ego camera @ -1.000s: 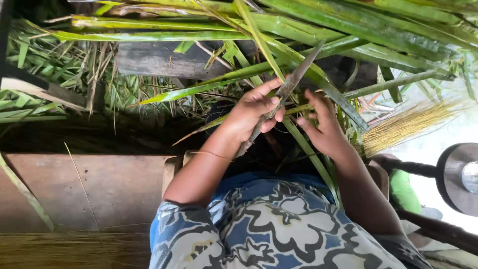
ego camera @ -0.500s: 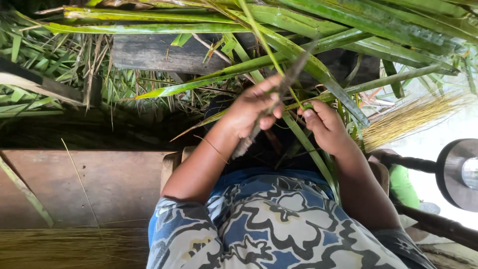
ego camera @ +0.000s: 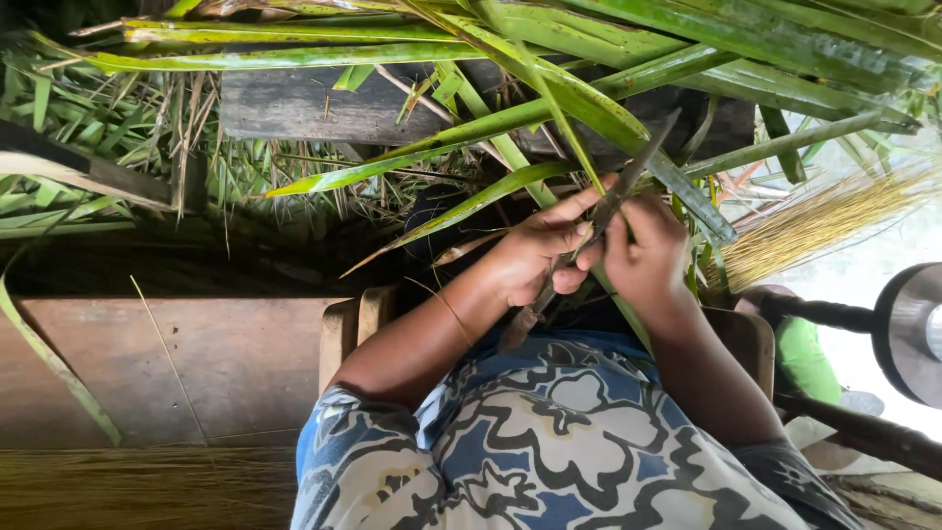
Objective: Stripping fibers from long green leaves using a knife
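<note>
My left hand grips a long dark knife that slants up to the right, its handle end poking out below my wrist. My right hand sits right beside it, fingers pinched on a narrow green palm leaflet that runs up between both hands. The blade lies against this leaflet. Both hands touch at the fingertips, just above my lap in blue and white patterned cloth.
Long green palm fronds cross the top. A dark wooden plank lies behind them. A bundle of pale yellow leaf ribs lies at right, a round metal object beside it, and brown wooden boards at left.
My two hands have drawn closer together until the fingers meet. The knife has shifted slightly right along the leaflet.
</note>
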